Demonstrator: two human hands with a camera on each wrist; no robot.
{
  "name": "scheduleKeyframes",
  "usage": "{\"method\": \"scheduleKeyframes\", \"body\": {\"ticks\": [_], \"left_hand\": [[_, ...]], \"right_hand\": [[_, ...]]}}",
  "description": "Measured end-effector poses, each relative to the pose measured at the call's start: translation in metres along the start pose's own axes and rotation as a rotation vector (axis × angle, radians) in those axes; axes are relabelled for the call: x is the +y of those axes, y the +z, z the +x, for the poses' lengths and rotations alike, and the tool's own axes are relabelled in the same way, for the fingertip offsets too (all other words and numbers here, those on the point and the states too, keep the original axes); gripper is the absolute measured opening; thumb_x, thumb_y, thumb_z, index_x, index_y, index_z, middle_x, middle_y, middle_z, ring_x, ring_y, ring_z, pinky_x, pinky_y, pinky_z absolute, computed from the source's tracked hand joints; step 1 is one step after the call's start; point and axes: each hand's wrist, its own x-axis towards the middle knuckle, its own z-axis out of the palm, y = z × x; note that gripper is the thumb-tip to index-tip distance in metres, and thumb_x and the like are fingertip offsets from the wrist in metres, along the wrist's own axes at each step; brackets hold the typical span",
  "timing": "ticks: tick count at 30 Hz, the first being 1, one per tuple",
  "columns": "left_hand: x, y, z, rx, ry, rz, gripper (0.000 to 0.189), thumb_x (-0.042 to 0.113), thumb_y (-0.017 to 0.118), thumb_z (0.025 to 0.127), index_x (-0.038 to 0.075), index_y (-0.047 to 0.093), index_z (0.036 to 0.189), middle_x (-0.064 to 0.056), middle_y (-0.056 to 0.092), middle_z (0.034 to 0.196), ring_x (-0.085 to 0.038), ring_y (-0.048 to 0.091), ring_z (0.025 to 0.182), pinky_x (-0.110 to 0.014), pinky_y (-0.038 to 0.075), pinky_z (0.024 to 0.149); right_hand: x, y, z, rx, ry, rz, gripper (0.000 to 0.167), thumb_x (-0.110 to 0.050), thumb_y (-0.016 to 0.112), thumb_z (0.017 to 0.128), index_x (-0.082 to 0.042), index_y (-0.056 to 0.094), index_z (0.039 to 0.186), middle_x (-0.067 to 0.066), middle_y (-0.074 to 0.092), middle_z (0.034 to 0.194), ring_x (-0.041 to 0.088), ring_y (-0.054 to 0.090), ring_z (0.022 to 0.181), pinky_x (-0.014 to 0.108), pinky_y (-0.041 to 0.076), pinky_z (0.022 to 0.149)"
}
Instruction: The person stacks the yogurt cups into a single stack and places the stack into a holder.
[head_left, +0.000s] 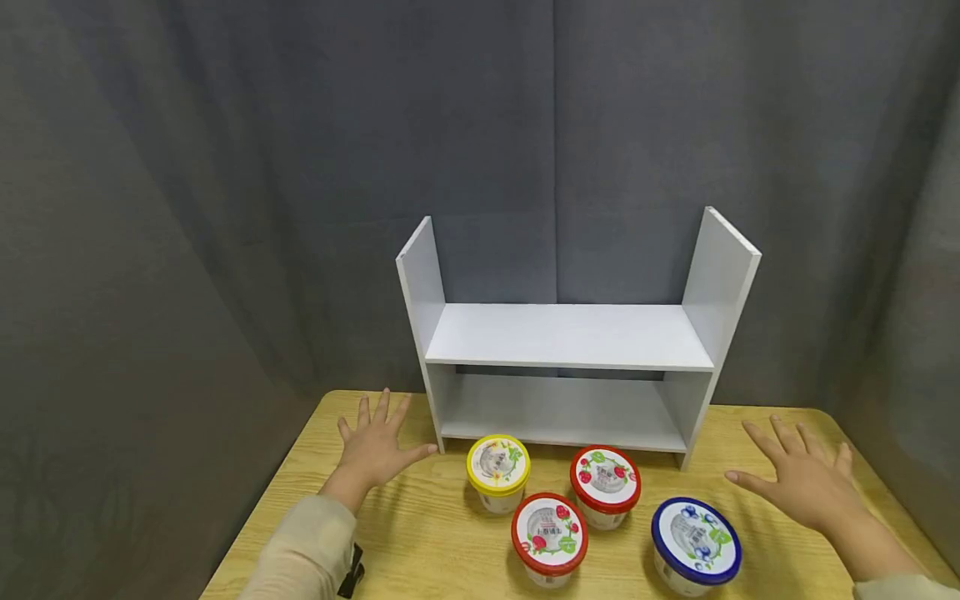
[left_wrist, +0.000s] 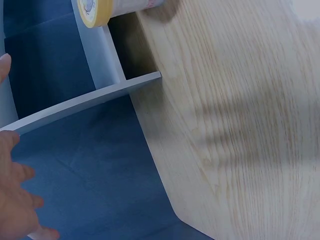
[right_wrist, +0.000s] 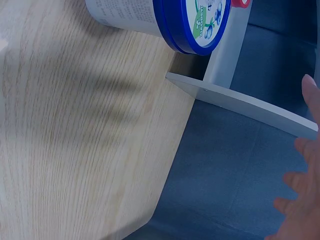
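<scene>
In the head view my left hand (head_left: 372, 451) hovers with spread fingers left of a yellow-lidded tub (head_left: 498, 473), holding nothing. My right hand (head_left: 807, 481), also spread and holding nothing, is to the right of a blue-lidded tub (head_left: 696, 546). Between these tubs stand two red-lidded ones, a nearer tub (head_left: 550, 539) and a farther tub (head_left: 605, 486). All the tubs are upright on the table with fruit or flower prints on their lids. The left wrist view catches part of the yellow-lidded tub (left_wrist: 102, 11); the right wrist view shows the blue-lidded tub (right_wrist: 165, 20) closer.
Behind the tubs stands a white two-level shelf (head_left: 570, 333) with tall side panels. The light wooden table (head_left: 420, 550) has rounded back corners. Grey curtains (head_left: 487, 150) hang behind and at both sides. A small black object (head_left: 352, 573) lies beside the left sleeve.
</scene>
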Motion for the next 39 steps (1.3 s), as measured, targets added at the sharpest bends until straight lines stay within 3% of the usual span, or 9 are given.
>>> {"method": "scheduleKeyframes", "body": {"ticks": [16,23,39], "left_hand": [[0.002,0.001,-0.004,-0.018,0.016,0.026,0.093,0.076,0.037,0.066,0.02,0.021,0.138,-0.018,0.011,0.141,-0.045,0.001,0.123,-0.068,0.0,0.086],[0.014,0.003,-0.007,-0.005,0.047,-0.018,0.092,0.076,0.039,0.066,0.022,0.02,0.138,-0.016,0.009,0.141,-0.043,-0.003,0.124,-0.066,-0.001,0.088],[0.052,0.01,-0.013,0.005,0.175,0.021,0.089,0.071,0.045,0.068,0.022,0.021,0.138,-0.014,0.01,0.142,-0.04,0.0,0.125,-0.066,0.003,0.089]], "right_hand": [[-0.003,-0.001,-0.003,-0.021,0.004,0.001,0.082,-0.06,0.045,0.078,-0.009,0.021,0.136,0.031,0.015,0.133,0.054,0.006,0.116,0.062,-0.024,0.078],[-0.007,-0.001,-0.007,-0.022,0.004,0.004,0.082,-0.061,0.045,0.077,-0.009,0.021,0.137,0.031,0.016,0.133,0.054,0.007,0.116,0.064,-0.021,0.079],[-0.013,0.008,-0.022,0.018,-0.01,0.038,0.082,-0.058,0.048,0.077,-0.009,0.019,0.137,0.031,0.016,0.132,0.052,0.008,0.117,0.065,-0.019,0.081]]}}
